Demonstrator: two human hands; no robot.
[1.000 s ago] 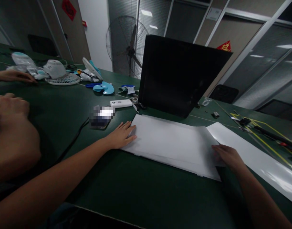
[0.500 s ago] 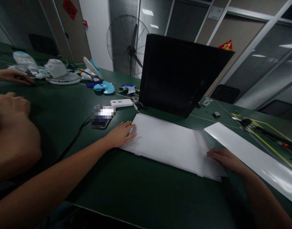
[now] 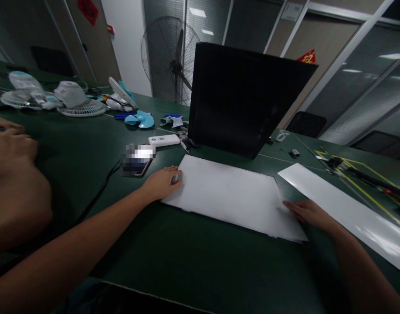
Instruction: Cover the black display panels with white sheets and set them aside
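A stack of thin white rectangular sheets (image 3: 219, 187) lies on the green table in front of me, its edges slightly uneven at the lower right. My left hand (image 3: 162, 182) rests at the left edge of the stack, fingers stretched forward and thumb apart from them. At the right edge, my right hand (image 3: 304, 211) has its fingers closed on the side of the sheets; the fingertips beneath are partly hidden. Beyond the stack stands a large black panel (image 3: 245, 100), tilted upright. To the right is a separate glossy white sheet (image 3: 337, 209).
A phone (image 3: 137, 163) with a cable and a white device (image 3: 164, 140) lie left of the stack. Farther back are a blue fan blade (image 3: 140, 119) and white fan parts (image 3: 72, 98). Another person's arm (image 3: 18, 187) is at left. Yellow-edged strips (image 3: 366, 170) lie far right.
The right end of the top sheet, blurred and raised before, now lies flatter over the stack. The other person's hands at left have drawn together. My view has shifted slightly.
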